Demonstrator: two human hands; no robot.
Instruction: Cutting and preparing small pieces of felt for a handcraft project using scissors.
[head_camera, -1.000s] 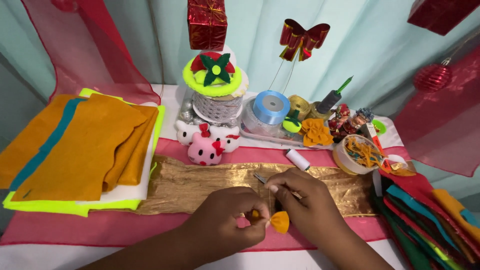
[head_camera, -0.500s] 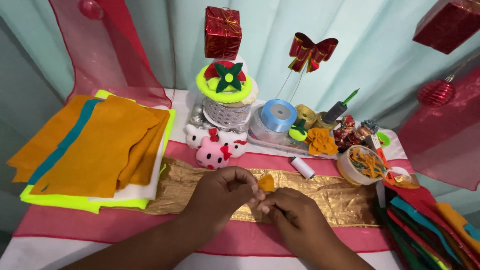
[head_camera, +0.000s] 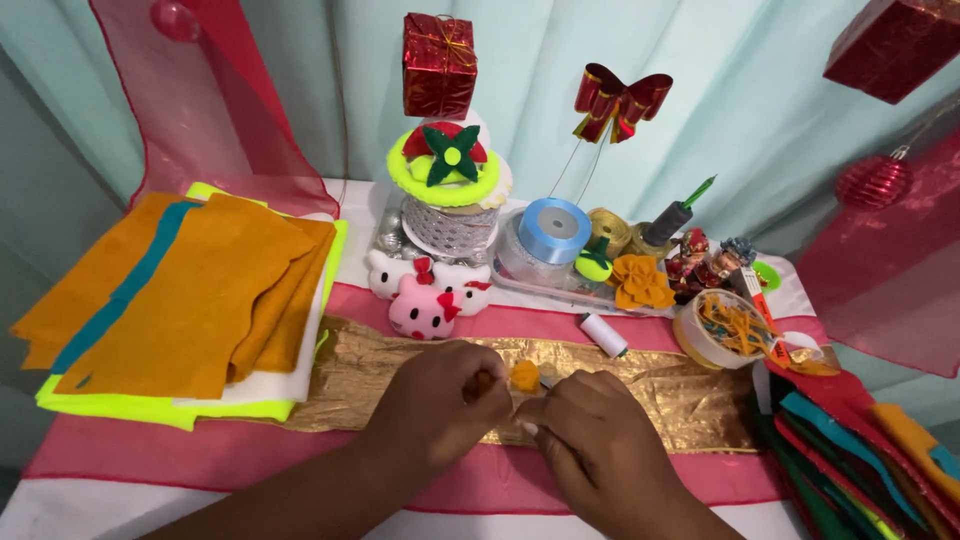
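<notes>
Pinching a small orange felt piece between left hand and right hand, fingertips of both closing on it, above gold fabric covering the tabletop.

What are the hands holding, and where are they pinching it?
A small orange felt piece, pinched at its left edge by the left hand and its right edge by the right hand.

Orange felt sheets, blue ribbon spool, white thread spool

Single head view, looking down and forward, close over craft table
</notes>
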